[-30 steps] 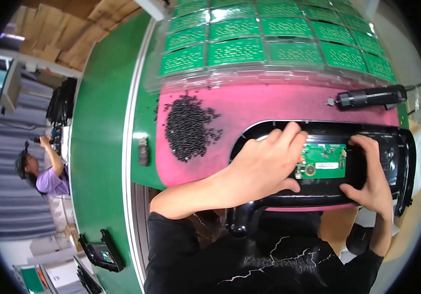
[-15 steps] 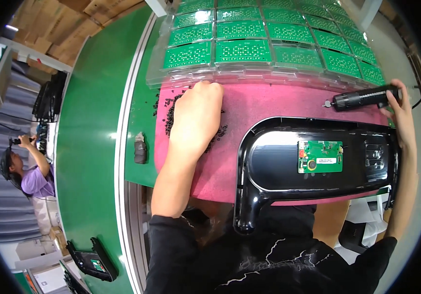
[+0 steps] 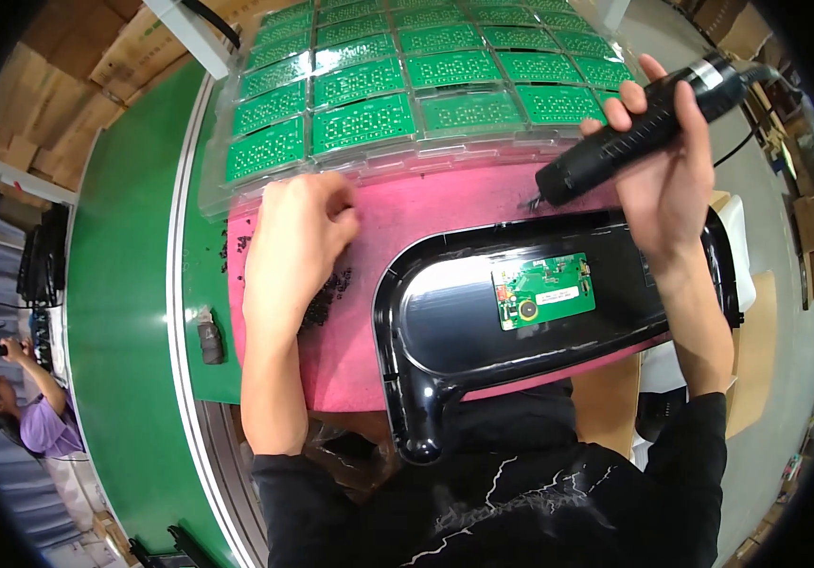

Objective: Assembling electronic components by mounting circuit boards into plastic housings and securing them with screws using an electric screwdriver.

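Note:
My right hand point(image 3: 667, 194) is wrapped round a black electric screwdriver point(image 3: 606, 156), whose tip angles down to the left above the pink mat point(image 3: 336, 374). With its fingers curled in, my left hand point(image 3: 295, 232) is over a heap of tiny black screws point(image 3: 329, 295); whether a screw is between finger and thumb is hidden. A glossy black plastic housing point(image 3: 445, 355) lies on the mat in front of me, its hollow side up. Inside it rests a green circuit board point(image 3: 547, 292) with a white label and a round part.
Clear plastic trays point(image 3: 398, 156) with many green circuit boards point(image 3: 364, 114) stand behind the mat. A small dark lump point(image 3: 210, 341) lies on the green table point(image 3: 132, 312) left of the mat. At far left a person in purple point(image 3: 52, 426) works. The screwdriver's cable point(image 3: 752, 133) trails right.
My right hand has picked up the screwdriver from the mat's right side and brought it leftward above the housing. My left hand has turned, its thumb now showing. The whole view has shifted.

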`<state>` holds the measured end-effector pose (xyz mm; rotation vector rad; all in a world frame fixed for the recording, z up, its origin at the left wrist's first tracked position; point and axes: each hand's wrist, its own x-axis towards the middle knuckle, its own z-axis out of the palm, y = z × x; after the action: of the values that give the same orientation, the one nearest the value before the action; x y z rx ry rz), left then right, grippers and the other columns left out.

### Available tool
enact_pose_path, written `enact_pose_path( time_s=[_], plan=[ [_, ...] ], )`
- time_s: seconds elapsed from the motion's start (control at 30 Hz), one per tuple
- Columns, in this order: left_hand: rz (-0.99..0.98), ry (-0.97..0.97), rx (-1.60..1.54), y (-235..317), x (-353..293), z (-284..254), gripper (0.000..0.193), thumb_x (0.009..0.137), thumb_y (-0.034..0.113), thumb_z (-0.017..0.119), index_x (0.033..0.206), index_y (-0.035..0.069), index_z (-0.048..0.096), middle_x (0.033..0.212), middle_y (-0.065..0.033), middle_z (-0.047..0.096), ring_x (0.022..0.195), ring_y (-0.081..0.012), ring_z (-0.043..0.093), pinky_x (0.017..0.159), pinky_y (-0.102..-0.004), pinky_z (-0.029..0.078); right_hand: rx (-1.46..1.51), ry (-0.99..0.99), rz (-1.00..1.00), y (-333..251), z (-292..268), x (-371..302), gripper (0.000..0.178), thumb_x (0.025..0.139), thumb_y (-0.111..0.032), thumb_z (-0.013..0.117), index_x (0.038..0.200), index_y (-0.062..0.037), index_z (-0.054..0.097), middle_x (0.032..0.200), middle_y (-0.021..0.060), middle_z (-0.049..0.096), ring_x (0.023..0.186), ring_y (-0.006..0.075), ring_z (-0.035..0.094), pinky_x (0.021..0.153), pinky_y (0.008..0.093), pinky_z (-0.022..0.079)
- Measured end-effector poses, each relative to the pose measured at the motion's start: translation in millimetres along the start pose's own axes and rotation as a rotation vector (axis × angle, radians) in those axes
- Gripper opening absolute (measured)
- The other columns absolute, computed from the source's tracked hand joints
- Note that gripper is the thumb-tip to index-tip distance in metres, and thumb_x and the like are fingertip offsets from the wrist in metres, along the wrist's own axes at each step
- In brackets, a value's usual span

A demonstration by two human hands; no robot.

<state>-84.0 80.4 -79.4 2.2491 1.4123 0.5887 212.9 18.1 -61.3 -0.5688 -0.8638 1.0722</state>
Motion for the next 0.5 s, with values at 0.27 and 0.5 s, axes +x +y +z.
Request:
enact_pose_path(
  time_s=[0.27,0.5],
  plan=[
    [0.083,-0.438,-0.989,42.1,-15.4,31.5,0.016,0.078,-0.008,0.073,0.093,-0.005,0.070,0.088,-0.0093,0.069,0.077,-0.0121,0.066,0.070,-0.0242,0.054,0.212,-0.113,-0.070,-4.6,53.2,-40.1,0.057,0.097,-0.047,0.045,0.132,-0.0021,0.048,0.069,-0.0033,0.043,0.054,0.0064,0.039,0.063,0.0272,0.036],
    [0.106,-0.528,-1.226,42.7,-17.8,42.7,0.014,0.080,-0.007,0.073,0.094,-0.005,0.070,0.096,-0.0146,0.070,0.081,-0.0162,0.068,0.070,-0.0263,0.057,0.290,-0.230,-0.164,-19.4,47.1,-49.6,0.047,0.087,-0.040,0.058,0.116,-0.0051,0.047,0.062,-0.0036,0.047,0.046,0.0072,0.046,0.056,0.0281,0.041]
  ],
)
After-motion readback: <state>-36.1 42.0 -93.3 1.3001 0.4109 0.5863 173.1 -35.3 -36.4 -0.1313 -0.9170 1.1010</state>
